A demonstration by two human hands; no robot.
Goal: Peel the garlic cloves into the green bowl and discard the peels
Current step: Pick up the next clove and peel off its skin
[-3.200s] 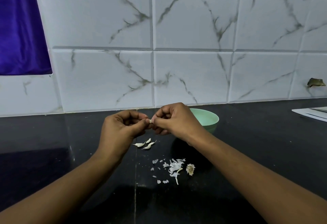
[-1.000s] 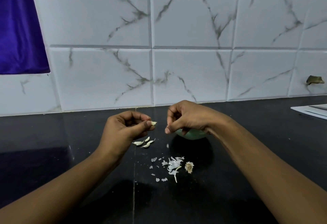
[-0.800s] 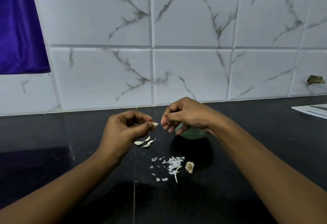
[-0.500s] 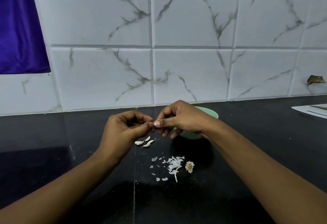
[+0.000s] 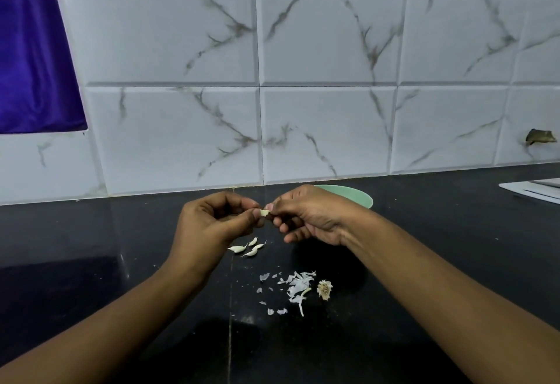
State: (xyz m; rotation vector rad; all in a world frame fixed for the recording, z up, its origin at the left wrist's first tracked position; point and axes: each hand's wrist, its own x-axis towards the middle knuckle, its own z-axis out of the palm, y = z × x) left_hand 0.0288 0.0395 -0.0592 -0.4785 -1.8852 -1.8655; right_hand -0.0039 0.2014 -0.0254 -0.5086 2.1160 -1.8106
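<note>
White marble-look tiles (image 5: pixel 327 129) cover the wall at the back, and a shiny black counter (image 5: pixel 424 247) runs below them. Over the counter, the person's two hands meet at one small garlic clove (image 5: pixel 264 212). The left hand (image 5: pixel 212 226) has its fingers curled in, and its thumb and first finger pinch the left end of the clove. The right hand (image 5: pixel 312 217) is curled too, and its thumb and first finger pinch the right end, so the clove is held up in the air between both hands. The other fingers of the right hand hang loosely bent under it. Just behind the right hand sits the green bowl (image 5: pixel 354 195); the hand hides most of it, and what is inside cannot be seen. Right below the pinch, on the counter, lie three little cloves (image 5: pixel 247 248) with thin tails, close together. Nearer the person from there, a bit to the right, is a small heap of white peels (image 5: pixel 295 286), with tiny bits spread around it. A dry, brownish garlic root end (image 5: pixel 325 289) lies just right of the heap. Far to the left of the hands a purple cloth (image 5: pixel 30 65) hangs on the wall. Far to the right, something flat and white (image 5: pixel 536 191) rests on the counter at the edge of the view.
</note>
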